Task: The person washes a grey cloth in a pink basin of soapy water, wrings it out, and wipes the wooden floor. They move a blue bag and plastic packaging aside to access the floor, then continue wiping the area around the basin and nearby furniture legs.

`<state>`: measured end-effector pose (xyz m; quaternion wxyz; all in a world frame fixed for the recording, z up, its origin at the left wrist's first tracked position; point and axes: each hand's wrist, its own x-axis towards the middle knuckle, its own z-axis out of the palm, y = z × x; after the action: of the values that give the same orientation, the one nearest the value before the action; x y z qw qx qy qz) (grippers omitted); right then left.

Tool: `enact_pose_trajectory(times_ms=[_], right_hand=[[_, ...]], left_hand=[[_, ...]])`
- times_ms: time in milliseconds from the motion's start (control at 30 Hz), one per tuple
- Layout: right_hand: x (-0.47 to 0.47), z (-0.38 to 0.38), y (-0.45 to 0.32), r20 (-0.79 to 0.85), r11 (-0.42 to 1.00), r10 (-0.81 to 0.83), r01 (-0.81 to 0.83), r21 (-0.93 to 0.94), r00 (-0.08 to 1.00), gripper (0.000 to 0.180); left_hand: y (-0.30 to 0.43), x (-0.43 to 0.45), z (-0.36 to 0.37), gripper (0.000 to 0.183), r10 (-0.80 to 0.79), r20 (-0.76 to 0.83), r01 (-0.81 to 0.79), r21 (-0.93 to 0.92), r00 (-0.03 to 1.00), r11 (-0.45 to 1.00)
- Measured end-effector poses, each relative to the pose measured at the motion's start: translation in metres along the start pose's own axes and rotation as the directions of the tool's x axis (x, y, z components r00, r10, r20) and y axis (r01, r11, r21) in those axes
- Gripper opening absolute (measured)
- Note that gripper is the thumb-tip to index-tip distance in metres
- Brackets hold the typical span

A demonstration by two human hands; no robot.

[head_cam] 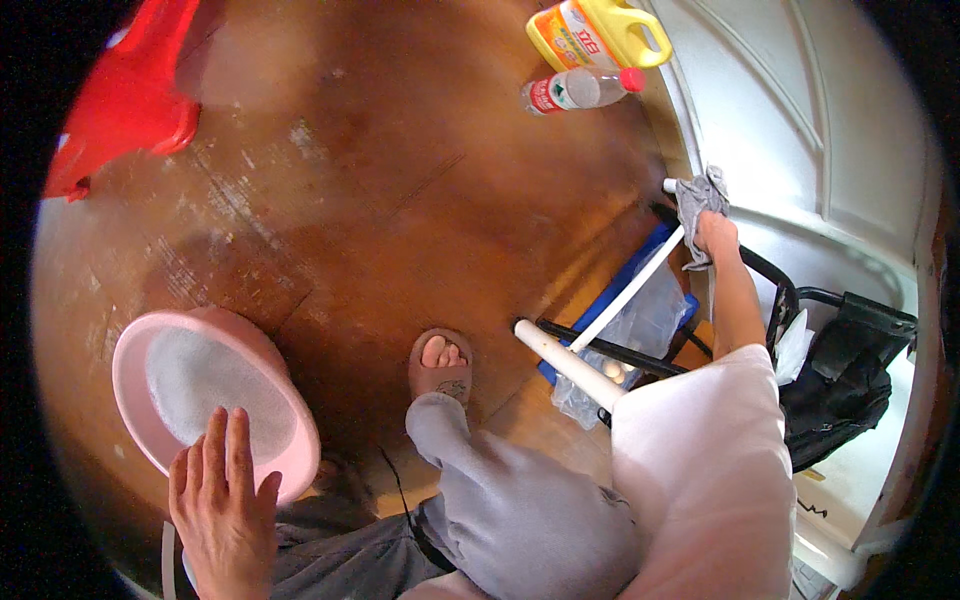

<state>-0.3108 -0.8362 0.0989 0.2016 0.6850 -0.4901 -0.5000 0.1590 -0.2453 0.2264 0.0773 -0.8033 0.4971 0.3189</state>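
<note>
At the lower left, my left hand (225,499) is held with its fingers stretched out, over the near rim of a pink plastic basin (300,420). White suds (202,382) fill much of the basin. My right hand (718,232) reaches out to the right and grips a grey cloth (697,196). The cloth lies against the far end of a white metal frame (630,289), close to a white panel (772,97). The fingertips of my right hand are partly hidden by the cloth. Nothing is held in my left hand.
A yellow detergent jug (592,34) and a plastic bottle with a red cap (581,90) are at the top. A red plastic object (142,90) stands upper left. Beneath the frame are a blue item (622,274) and a clear bag (645,322); a black bag (840,390) hangs right.
</note>
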Motion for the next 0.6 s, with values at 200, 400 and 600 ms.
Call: enact_pose_trajectory(times_ms=[200, 400, 600], right_hand=[[-0.030, -0.007, 0.058, -0.009, 0.999, -0.012, 0.013, 0.042, 1.000, 0.031], [-0.050, -0.051, 0.155, 0.117, 1.000, -0.008, 0.007, 0.011, 0.993, 0.034], [-0.036, -0.031, 0.129, 0.158, 0.997, 0.048, -0.037, -0.067, 0.986, 0.040]], left_hand=[[-0.014, -0.025, 0.001, 0.080, 0.073, -0.087, -0.072, 0.016, 0.994, 0.997], [-0.027, -0.050, 0.008, 0.080, 0.076, -0.091, -0.078, -0.023, 0.993, 0.997], [-0.031, -0.049, 0.014, 0.077, 0.003, -0.042, -0.003, 0.005, 0.999, 1.000]])
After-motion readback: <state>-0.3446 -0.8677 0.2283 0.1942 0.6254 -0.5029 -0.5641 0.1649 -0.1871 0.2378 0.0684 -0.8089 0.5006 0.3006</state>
